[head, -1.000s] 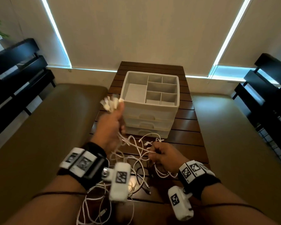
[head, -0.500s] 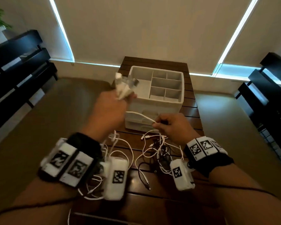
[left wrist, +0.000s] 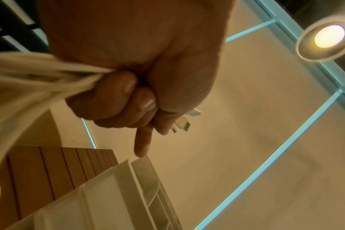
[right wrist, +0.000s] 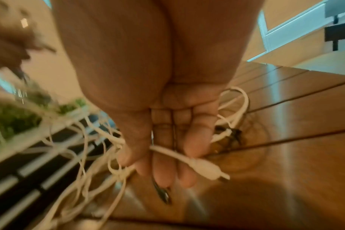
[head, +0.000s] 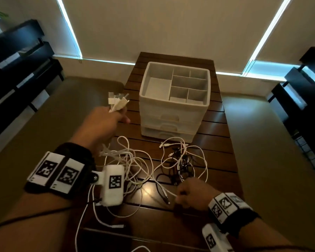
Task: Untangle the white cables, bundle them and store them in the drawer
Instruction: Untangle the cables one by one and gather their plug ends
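Note:
My left hand (head: 105, 122) is raised left of the white drawer unit (head: 173, 108) and grips a bunch of white cables, their plug ends (head: 116, 102) sticking up above the fist. In the left wrist view the fingers (left wrist: 116, 99) curl tight round the cable strands (left wrist: 29, 74), index finger pointing out. The loose white cables (head: 131, 160) trail down onto the slatted table. My right hand (head: 189, 195), low near the table's front, pinches one white cable close to its plug (right wrist: 207, 168). A mixed white and black tangle (head: 182, 160) lies in front of the drawers.
The drawer unit has an open divided tray (head: 189, 84) on top and closed drawers below. The dark wooden table (head: 216, 151) is narrow, flanked by tan cushioned benches (head: 44, 128). Black shelving (head: 16, 66) stands at both sides. Black cables (head: 162, 193) lie among the white ones.
My left hand, lifted high half a second ago, has dropped and moved left with its bundle. My right hand has moved down and toward me, to the table's front, holding a single cable.

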The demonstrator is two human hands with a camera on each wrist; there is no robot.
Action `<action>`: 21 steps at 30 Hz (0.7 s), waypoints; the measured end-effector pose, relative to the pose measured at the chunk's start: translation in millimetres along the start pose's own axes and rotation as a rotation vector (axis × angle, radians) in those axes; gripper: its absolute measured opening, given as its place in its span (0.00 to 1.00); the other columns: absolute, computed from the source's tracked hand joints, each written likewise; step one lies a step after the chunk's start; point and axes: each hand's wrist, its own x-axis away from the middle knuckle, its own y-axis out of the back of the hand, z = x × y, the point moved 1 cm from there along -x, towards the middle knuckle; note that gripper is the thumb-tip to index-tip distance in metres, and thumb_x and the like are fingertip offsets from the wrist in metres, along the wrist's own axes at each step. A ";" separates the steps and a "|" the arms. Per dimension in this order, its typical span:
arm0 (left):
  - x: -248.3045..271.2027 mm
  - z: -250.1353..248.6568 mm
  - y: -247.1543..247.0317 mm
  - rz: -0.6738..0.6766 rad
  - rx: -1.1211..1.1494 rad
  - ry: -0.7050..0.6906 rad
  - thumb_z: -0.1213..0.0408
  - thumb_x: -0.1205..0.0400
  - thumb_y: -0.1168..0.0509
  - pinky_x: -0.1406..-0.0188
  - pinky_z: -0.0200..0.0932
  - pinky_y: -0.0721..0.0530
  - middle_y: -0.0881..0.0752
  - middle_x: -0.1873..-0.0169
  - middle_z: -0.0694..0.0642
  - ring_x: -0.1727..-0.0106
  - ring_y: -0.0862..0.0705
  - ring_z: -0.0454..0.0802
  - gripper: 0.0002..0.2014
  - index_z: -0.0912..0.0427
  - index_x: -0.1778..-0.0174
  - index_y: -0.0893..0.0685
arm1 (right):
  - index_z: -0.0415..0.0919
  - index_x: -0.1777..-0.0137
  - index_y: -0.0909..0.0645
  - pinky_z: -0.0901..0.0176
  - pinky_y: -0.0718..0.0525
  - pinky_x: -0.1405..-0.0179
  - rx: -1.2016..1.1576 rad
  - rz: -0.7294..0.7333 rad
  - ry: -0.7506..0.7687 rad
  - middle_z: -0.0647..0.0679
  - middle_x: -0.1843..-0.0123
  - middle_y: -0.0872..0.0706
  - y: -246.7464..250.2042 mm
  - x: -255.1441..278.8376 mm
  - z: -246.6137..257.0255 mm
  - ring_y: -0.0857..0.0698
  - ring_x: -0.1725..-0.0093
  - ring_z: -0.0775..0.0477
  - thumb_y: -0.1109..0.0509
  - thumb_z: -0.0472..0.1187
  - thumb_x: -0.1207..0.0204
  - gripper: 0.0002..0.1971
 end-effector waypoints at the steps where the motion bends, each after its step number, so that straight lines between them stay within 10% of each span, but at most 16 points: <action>1: -2.3 2.5 3.6 0.026 0.027 0.037 0.52 0.16 0.36 0.80 0.38 0.39 0.31 0.84 0.48 0.79 0.35 0.47 0.17 0.59 0.64 0.12 | 0.39 0.59 0.15 0.62 0.24 0.62 0.111 0.074 -0.017 0.47 0.62 0.15 -9.2 -5.0 -3.1 0.15 0.59 0.51 0.32 0.46 0.22 0.10; 5: -5.1 14.8 4.0 0.201 0.096 0.193 0.48 0.16 0.37 0.83 0.36 0.41 0.33 0.78 0.50 0.80 0.37 0.45 0.21 0.65 0.57 0.13 | 0.36 0.50 0.16 0.62 0.24 0.58 0.247 0.174 0.010 0.44 0.53 0.15 -4.9 -21.5 7.1 0.16 0.52 0.45 0.34 0.38 0.23 0.08; 8: -6.1 27.1 -0.3 0.323 0.093 0.272 0.47 0.17 0.38 0.85 0.32 0.41 0.32 0.82 0.49 0.85 0.37 0.43 0.22 0.65 0.59 0.15 | 0.41 0.41 0.15 0.71 0.21 0.59 0.010 0.124 0.029 0.52 0.47 0.13 34.2 -29.4 22.8 0.16 0.51 0.56 0.37 0.30 0.22 0.14; 11: -8.1 32.2 2.1 0.398 0.111 0.339 0.47 0.17 0.39 0.87 0.31 0.42 0.34 0.80 0.50 0.85 0.39 0.42 0.22 0.65 0.60 0.16 | 0.37 0.47 0.13 0.59 0.11 0.59 -0.238 0.054 -0.116 0.44 0.51 0.09 70.5 -36.0 21.9 0.10 0.56 0.49 0.37 0.26 0.23 0.13; 21: -12.9 25.2 8.3 0.452 0.124 0.328 0.45 0.17 0.41 0.86 0.32 0.45 0.36 0.78 0.51 0.84 0.41 0.42 0.24 0.66 0.57 0.18 | 0.46 0.45 0.14 0.64 0.20 0.48 0.168 -0.165 -0.101 0.52 0.46 0.13 15.8 -56.3 -19.7 0.15 0.44 0.51 0.33 0.40 0.22 0.09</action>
